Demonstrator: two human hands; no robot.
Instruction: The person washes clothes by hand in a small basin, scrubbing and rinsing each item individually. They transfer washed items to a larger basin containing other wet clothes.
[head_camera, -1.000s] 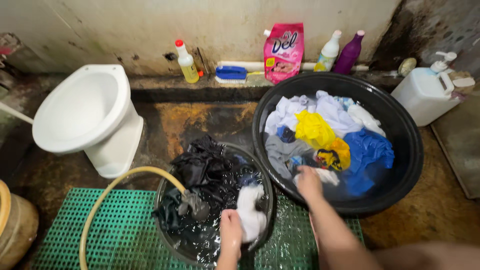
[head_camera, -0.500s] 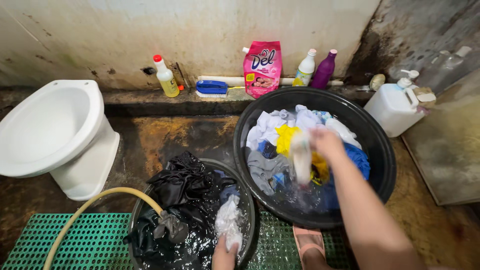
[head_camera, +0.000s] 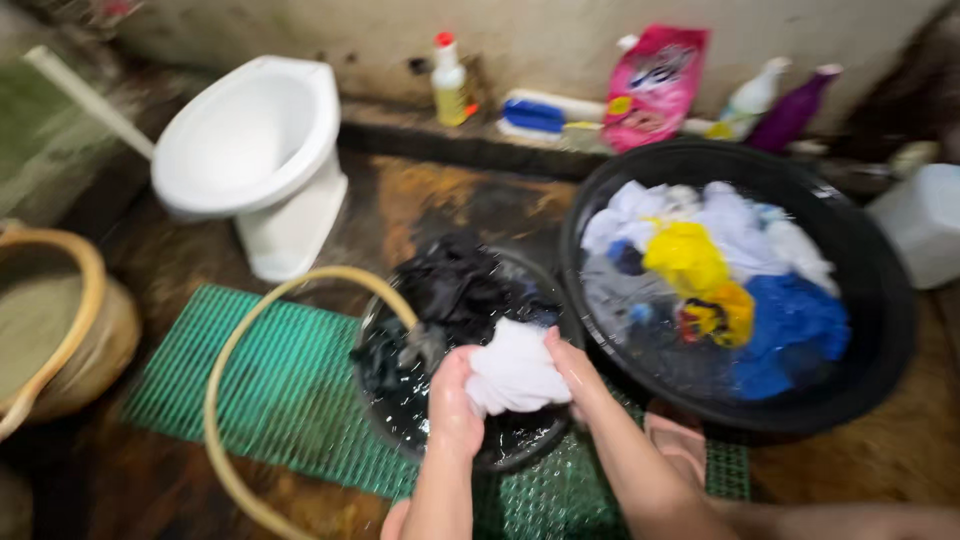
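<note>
Left hand (head_camera: 452, 400) and right hand (head_camera: 572, 365) both grip a crumpled white wet cloth (head_camera: 515, 368), fingertips hidden in its folds; beneath, a blurred small dark round basin (head_camera: 465, 450).

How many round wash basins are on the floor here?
2. A small dark round basin of black clothes sits on the green grid mat, under both hands; a large black round basin of mixed coloured laundry stands to its right. No others show.

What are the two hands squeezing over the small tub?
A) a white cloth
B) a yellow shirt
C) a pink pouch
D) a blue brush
A: the left hand and right hand both grip a bunched white cloth above the small tub that holds dark clothes.
</note>
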